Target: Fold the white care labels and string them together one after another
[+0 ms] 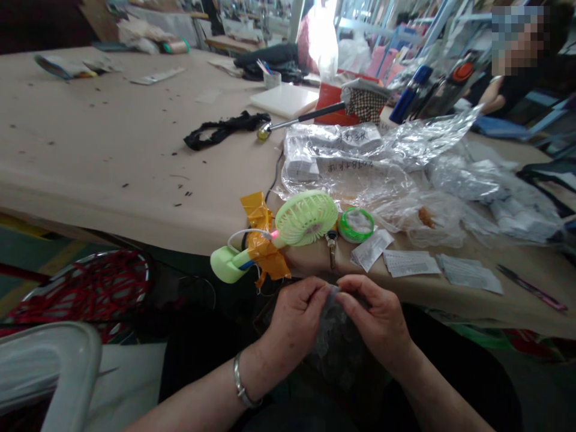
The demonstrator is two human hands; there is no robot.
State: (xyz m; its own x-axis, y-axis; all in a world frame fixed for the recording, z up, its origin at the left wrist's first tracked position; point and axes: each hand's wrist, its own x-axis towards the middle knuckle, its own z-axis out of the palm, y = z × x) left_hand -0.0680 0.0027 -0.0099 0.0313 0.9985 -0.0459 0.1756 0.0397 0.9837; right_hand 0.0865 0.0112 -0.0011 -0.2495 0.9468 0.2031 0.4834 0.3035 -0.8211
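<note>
My left hand [294,315] and my right hand [375,312] meet over my lap, just below the table's near edge. Both pinch the top of a small clear plastic bag [335,336] that hangs between them, fingers pressed together. What is in the bag is too dim to tell. A metal bangle [240,384] rings my left wrist. Just above the hands, on the table edge, lies a light green hand fan [306,219] taped with yellow tape [263,237], with a green tape roll [356,224] and white paper labels [411,263] beside it.
The tan table [112,150] holds crumpled clear plastic bags [405,156] at right, a black fabric strip [220,129], a rod tool [301,119] and a red box [333,105]. Another person [508,84] sits at far right. A chair back [49,366] and a red-corded basket [85,291] stand at left.
</note>
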